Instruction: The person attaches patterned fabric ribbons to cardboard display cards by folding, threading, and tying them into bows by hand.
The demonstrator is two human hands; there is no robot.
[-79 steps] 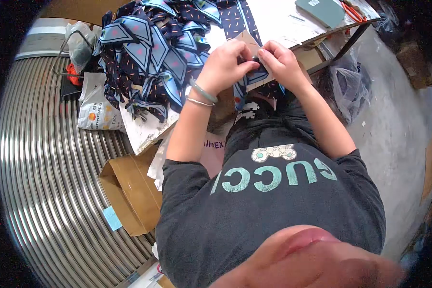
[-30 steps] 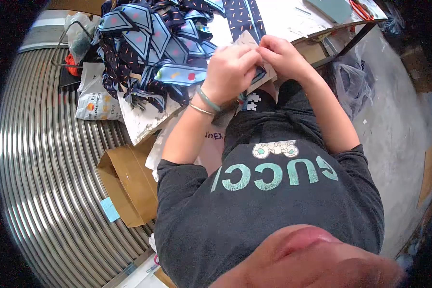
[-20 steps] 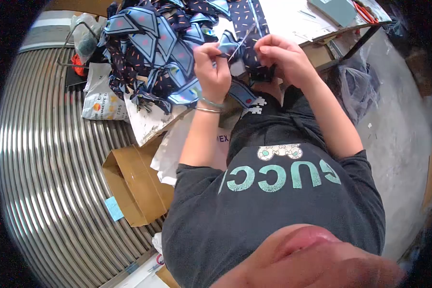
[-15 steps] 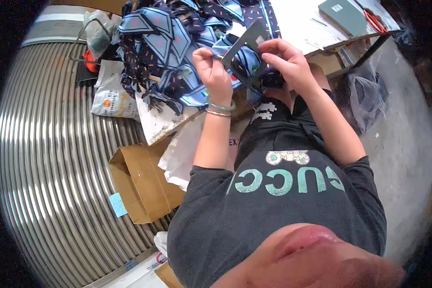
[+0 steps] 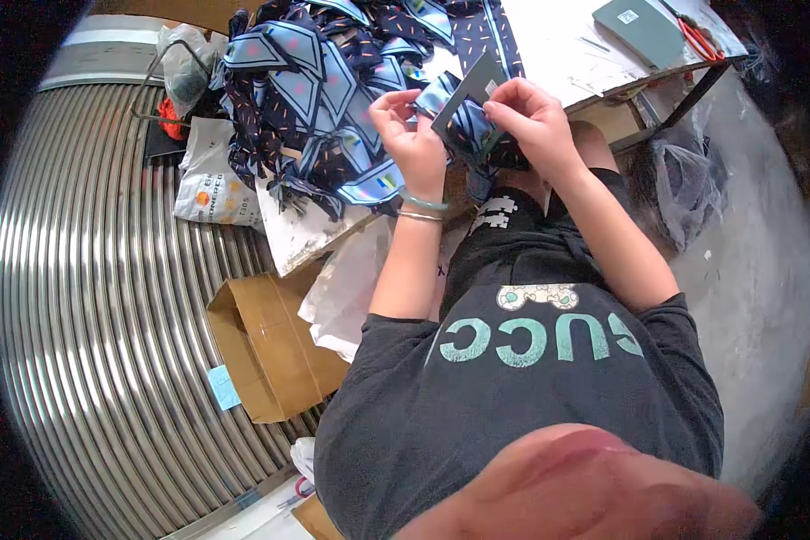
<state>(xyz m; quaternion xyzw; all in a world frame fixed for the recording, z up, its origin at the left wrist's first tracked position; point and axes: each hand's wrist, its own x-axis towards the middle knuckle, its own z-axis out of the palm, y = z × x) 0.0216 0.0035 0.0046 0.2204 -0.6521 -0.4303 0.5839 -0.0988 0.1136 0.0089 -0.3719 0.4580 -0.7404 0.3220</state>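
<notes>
Farther apart than in the earliest frame, the left hand (image 5: 409,139) and right hand (image 5: 535,121) are hanging around the middle of the near edge of the desk (image 5: 288,241), whose near left corner a tie heap (image 5: 310,94) is approaching. Between them, the dark card (image 5: 466,93) is slanting, its long edge running away and rightward (glare is blurring little here). Nearer the card, the right grip is closing thumb to fingers on its right side; the left grip is curling loosely beside a blue strip (image 5: 434,94), its hold being impossible to tell.
</notes>
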